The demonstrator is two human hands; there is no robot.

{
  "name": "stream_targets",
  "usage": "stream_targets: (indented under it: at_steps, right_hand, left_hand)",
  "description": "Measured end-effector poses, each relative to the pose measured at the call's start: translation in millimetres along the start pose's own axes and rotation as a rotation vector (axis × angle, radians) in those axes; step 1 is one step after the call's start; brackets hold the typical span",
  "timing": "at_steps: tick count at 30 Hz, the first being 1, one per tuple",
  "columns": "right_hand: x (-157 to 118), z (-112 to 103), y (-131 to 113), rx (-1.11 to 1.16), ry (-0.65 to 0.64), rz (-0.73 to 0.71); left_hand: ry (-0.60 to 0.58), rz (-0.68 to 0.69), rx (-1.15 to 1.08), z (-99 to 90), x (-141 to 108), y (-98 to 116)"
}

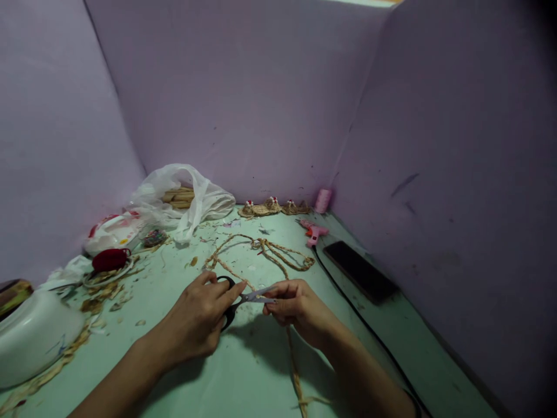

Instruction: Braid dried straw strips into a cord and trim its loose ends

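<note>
My left hand (202,310) is closed around the black handles of a pair of scissors (245,298). The blades are slightly parted and point right, meeting the fingertips of my right hand (300,307). Those fingers pinch a braided straw cord (278,264), right beside the blade tips. From there the cord loops over the green tabletop (243,371) behind my hands, and another length runs down toward the front edge, with a loose strand sticking out. My fingers hide the exact spot where blades and cord meet.
A pink glue gun (314,231), its black cable and a dark phone (360,271) lie on the right. Behind are a pink thread spool (323,201), small woven pieces (267,208) and a plastic bag (204,200). Left stand a white container (41,337) and straw scraps.
</note>
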State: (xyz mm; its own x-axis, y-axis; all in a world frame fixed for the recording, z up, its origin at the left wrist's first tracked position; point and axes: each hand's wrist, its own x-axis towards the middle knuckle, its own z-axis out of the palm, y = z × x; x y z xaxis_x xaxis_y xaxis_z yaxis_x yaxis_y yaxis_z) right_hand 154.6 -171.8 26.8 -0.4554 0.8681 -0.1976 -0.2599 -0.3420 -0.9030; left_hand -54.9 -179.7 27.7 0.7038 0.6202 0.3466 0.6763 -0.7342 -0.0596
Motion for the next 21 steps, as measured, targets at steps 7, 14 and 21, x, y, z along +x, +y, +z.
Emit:
stream_targets:
  at_steps: [7,14,21]
  right_hand:
    - [-1.6,3.0,-2.2,0.050,0.050,-0.003]
    - [-1.3,7.0,-1.7,0.029,0.184,-0.025]
    - [-1.9,10.4,2.9,-0.055,0.238,-0.110]
  left_hand:
    - [0.045,0.042,-0.079,7.8,-0.7,-1.6]
    - [0.243,-0.343,-0.414,-1.5,0.7,-4.8]
    - [0.142,-0.657,-0.688,-10.2,9.0,3.6]
